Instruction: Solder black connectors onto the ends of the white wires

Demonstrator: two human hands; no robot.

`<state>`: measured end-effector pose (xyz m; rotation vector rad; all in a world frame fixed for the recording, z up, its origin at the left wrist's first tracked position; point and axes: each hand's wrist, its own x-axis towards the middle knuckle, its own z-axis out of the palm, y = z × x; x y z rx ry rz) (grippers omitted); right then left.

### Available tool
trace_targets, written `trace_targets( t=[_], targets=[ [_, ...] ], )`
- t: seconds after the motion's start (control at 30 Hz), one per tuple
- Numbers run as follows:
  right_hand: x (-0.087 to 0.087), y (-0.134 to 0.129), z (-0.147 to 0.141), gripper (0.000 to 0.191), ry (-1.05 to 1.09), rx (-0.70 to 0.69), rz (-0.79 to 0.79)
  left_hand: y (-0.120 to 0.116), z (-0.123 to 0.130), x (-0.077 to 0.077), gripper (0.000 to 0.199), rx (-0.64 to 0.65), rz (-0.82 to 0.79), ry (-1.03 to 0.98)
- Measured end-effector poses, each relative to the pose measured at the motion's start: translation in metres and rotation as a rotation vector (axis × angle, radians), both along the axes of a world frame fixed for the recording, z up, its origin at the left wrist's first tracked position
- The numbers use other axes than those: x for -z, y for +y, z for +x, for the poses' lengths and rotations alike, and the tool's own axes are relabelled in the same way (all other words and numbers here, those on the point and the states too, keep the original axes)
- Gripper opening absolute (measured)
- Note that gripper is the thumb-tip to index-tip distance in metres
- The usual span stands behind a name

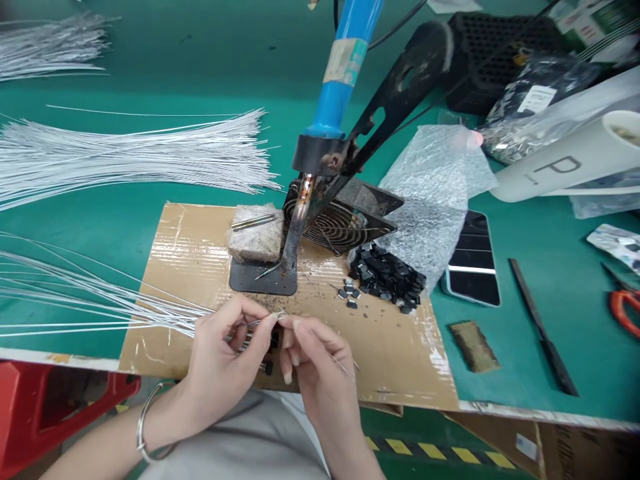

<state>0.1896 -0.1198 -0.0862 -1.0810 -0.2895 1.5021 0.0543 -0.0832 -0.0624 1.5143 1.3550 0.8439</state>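
Several thin white wires (160, 312) run from the left of the bench into my left hand (225, 360), whose thumb and fingers are closed on them. Close against its fingertips, my right hand (320, 363) pinches the end of a wire. A thin silvery strand sticks out beside the right palm. Small black parts show partly below the left fingers; the hands hide most of them. Just beyond the hands, a blue-handled soldering iron (333, 100) is clamped in a black stand (400, 87), tip pointing down over a dark pad (263, 283). Both hands are above a cardboard sheet (400, 373).
A wrapped block (256, 243) with metal rods on top sits by the iron tip. Behind stands a grilled fan (335, 227). Small black connectors (387, 277) lie right, near a phone (473, 260), a dark flat tool (543, 327) and red-handled scissors (625, 307). More wires (135, 157) lie left.
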Motion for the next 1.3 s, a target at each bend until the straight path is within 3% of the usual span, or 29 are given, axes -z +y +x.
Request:
trace_targets(
  t=[0.13, 0.23, 0.33, 0.5, 0.77, 0.93, 1.03, 1.17, 1.3],
  targets=[
    [0.003, -0.003, 0.018, 0.055, -0.113, 0.057, 0.069, 0.002, -0.002, -0.002, 0.016, -0.018, 0.0, 0.007],
    [0.008, -0.007, 0.046, 0.065, -0.406, 0.231, 0.104, 0.002, -0.005, -0.003, 0.012, -0.019, 0.0, 0.007],
    [0.015, -0.011, 0.076, 0.054, -0.778, 0.406, 0.078, 0.002, -0.009, 0.0, 0.008, -0.042, 0.006, 0.025],
    [0.024, -0.009, 0.097, 0.017, -1.117, 0.337, 0.017, 0.005, -0.015, 0.002, 0.006, -0.039, 0.04, 0.063],
    [0.024, 0.005, 0.086, 0.005, -1.279, 0.202, 0.039, 0.013, -0.029, 0.006, 0.005, -0.026, 0.022, 0.152],
    [0.026, 0.0, 0.085, 0.004, -1.283, 0.197, 0.061, 0.008, -0.024, 0.014, 0.013, -0.227, -0.057, 0.099],
    [0.027, -0.002, 0.083, 0.003, -1.276, 0.215, 0.065, 0.007, -0.021, 0.018, 0.027, -0.262, -0.08, 0.085],
    [0.026, -0.008, 0.092, 0.007, -1.293, 0.284, 0.059, 0.009, -0.022, 0.024, 0.042, -0.253, -0.105, 0.106],
    [0.023, -0.016, 0.13, 0.015, -1.408, 0.507, 0.006, 0.01, -0.023, 0.027, 0.056, -0.241, -0.106, 0.117]
  ],
)
